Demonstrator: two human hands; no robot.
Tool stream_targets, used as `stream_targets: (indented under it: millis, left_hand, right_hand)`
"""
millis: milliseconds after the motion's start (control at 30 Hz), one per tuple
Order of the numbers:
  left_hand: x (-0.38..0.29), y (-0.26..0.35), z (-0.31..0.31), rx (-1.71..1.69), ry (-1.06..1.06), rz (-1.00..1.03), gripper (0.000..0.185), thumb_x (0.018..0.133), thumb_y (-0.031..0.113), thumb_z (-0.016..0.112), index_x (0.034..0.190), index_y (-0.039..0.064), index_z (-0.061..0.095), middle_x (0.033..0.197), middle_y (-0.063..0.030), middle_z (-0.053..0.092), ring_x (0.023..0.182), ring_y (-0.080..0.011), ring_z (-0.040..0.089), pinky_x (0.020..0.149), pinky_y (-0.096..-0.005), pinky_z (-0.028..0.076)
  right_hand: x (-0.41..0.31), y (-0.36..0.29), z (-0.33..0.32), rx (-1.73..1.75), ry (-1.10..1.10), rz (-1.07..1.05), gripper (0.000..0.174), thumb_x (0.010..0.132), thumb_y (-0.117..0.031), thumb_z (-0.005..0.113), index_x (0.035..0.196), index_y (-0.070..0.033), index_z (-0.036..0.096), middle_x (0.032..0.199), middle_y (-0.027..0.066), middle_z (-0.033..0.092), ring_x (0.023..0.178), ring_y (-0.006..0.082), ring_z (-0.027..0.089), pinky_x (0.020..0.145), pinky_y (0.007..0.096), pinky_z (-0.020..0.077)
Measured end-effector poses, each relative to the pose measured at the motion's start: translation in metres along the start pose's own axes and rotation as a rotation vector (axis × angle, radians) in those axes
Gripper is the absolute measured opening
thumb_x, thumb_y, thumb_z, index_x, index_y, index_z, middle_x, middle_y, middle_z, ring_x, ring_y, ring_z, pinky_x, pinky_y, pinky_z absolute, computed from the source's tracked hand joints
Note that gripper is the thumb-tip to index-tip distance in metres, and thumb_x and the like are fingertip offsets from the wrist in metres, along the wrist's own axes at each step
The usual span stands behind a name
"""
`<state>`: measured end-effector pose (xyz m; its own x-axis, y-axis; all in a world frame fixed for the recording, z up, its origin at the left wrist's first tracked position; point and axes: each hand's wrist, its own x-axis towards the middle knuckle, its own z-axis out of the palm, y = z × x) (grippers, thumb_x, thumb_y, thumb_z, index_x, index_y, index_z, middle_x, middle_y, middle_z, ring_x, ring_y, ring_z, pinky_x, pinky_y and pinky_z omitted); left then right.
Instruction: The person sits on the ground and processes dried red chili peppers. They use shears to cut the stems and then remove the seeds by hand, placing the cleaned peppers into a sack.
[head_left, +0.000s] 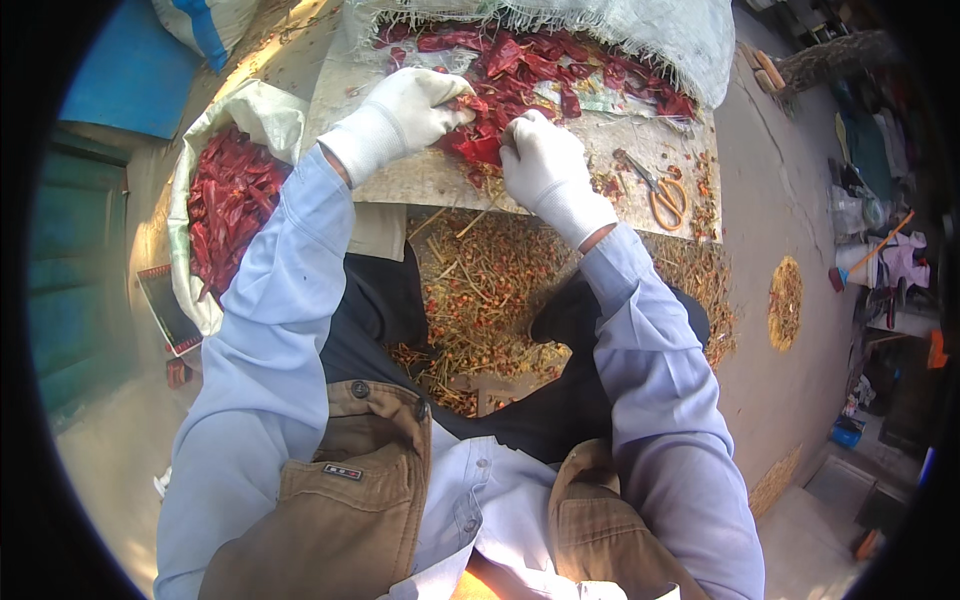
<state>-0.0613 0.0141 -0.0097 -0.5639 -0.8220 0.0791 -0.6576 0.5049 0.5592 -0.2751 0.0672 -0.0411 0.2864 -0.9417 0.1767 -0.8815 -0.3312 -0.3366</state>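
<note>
Dried red chili peppers (517, 60) lie spread on a low board (420, 180), partly under a frayed white woven sack (645, 34). My left hand (409, 112), in a white knit glove, pinches a dried chili piece (471, 103) over the pile's near left part. Close to its right, my gloved right hand (544, 154) has its fingers curled at the near edge of the pile, beside a bright red pepper; whether it grips anything is hidden. Scissors with orange handles (664, 196) rest on the board to the right of my right hand.
An open white sack (178, 225) filled with dried red chilies stands at the left. Stems and chili scraps (487, 285) cover the ground between my legs. A blue container (127, 67) is at the upper left. A broom (838, 279) and household items are at the far right.
</note>
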Motion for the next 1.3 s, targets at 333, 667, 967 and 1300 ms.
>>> stream_targets:
  millis: [333,667,967,1300]
  left_hand:
    - [0.016,0.021,0.018,-0.221,0.048,-0.101,0.020,0.090,0.004,0.067,0.110,0.006,0.069,0.095,-0.0058,0.072,0.083,-0.0132,0.068,0.076,-0.0298,0.055]
    - [0.016,0.034,0.003,-0.757,0.217,-0.293,0.020,0.098,0.004,0.062,0.118,0.006,0.067,0.098,-0.0027,0.072,0.074,-0.0101,0.072,0.057,-0.0207,0.054]
    - [0.017,0.041,0.004,-0.847,0.191,-0.240,0.020,0.099,0.006,0.061,0.118,0.004,0.067,0.100,-0.0052,0.072,0.078,-0.0123,0.071,0.062,-0.0223,0.057]
    - [0.019,0.050,0.024,-0.642,0.130,-0.155,0.033,0.093,0.019,0.073,0.121,0.002,0.065,0.096,-0.0061,0.072,0.077,-0.0085,0.067,0.065,-0.0244,0.056]
  right_hand:
    - [0.009,0.003,-0.027,0.238,0.343,-0.099,0.007,0.085,-0.011,0.067,0.088,-0.005,0.069,0.095,0.0151,0.067,0.083,0.0354,0.068,0.075,0.0442,0.0553]
    - [0.004,0.013,-0.052,1.409,0.199,0.525,0.026,0.094,-0.013,0.070,0.113,0.004,0.066,0.095,0.0109,0.072,0.081,0.0194,0.071,0.074,0.0294,0.0579]
    - [0.003,0.015,-0.041,1.719,0.237,0.471,0.034,0.092,-0.012,0.073,0.118,0.007,0.063,0.102,0.0140,0.071,0.080,0.0220,0.072,0.072,0.0310,0.0604]
    - [0.001,-0.008,-0.052,1.237,0.370,0.382,0.016,0.092,-0.008,0.070,0.104,0.003,0.073,0.093,0.0099,0.074,0.077,0.0138,0.070,0.070,0.0261,0.0589]
